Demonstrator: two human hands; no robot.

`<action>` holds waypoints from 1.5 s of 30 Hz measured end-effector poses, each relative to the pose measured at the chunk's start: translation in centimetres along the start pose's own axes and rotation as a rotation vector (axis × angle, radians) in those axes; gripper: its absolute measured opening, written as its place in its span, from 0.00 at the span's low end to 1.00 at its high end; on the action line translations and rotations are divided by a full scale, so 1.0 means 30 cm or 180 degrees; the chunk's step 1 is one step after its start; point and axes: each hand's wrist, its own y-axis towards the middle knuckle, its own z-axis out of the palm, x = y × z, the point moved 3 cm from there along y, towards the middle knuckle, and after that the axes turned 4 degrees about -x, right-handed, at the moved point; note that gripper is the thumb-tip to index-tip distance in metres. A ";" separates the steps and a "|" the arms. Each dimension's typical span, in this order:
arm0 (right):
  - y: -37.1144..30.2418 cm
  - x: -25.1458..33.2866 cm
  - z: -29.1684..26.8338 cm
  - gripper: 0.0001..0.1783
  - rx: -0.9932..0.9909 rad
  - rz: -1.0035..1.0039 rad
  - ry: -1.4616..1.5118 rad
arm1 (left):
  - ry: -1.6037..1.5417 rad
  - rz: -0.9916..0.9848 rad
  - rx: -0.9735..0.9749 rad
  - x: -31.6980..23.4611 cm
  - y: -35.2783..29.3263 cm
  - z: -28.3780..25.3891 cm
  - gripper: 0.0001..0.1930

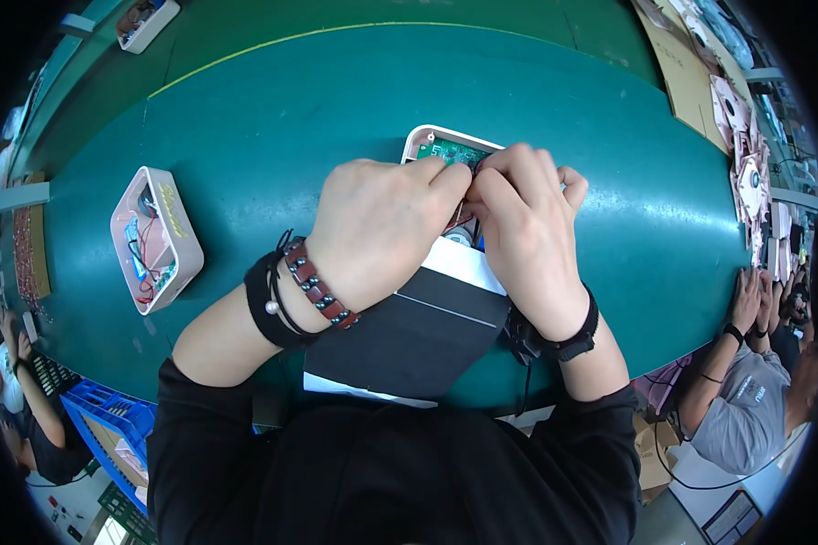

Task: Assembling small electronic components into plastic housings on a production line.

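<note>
In front of me a white plastic housing (415,138) lies with its inside up. A green circuit board (454,151) shows at its far end, and thin wires run below the board. My left hand (386,213) is closed in a pinch over the housing. Right beside it, my right hand (529,218) has its fingers bent and pinched at the board's near edge. What the fingertips hold is hidden by the hands; it may be a wire. A black sheet with white edges (404,341) lies under my wrists, against the housing's near end.
A second open white housing (184,232) with wires and a blue part stands at the left. Pink-white housing parts (750,182) line the table's right edge, near cardboard (686,82). A blue crate (109,409) is at lower left. Another person's hands (750,300) rest at the right edge.
</note>
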 end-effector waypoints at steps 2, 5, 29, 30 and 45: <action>0.001 0.003 -0.016 0.11 -0.0206 -0.0015 0.0030 | 0.0009 -0.0187 -0.0040 -0.024 -0.015 -0.032 0.05; -0.003 0.003 -0.050 0.15 -0.0042 0.0103 0.0096 | -0.0063 -0.0333 -0.0197 -0.047 -0.055 -0.115 0.05; 0.259 -0.052 -0.095 0.16 0.1038 -0.0606 -0.1126 | -0.3763 -0.0991 0.0831 0.207 -0.246 0.039 0.11; 0.349 0.010 0.003 0.17 0.1275 -0.0896 -0.0856 | -0.4712 -0.0982 0.1146 0.228 -0.265 0.061 0.15; 1.148 0.311 0.843 0.12 0.0159 -0.1241 -0.1222 | -0.5958 0.0371 0.1286 0.265 -0.259 -0.044 0.33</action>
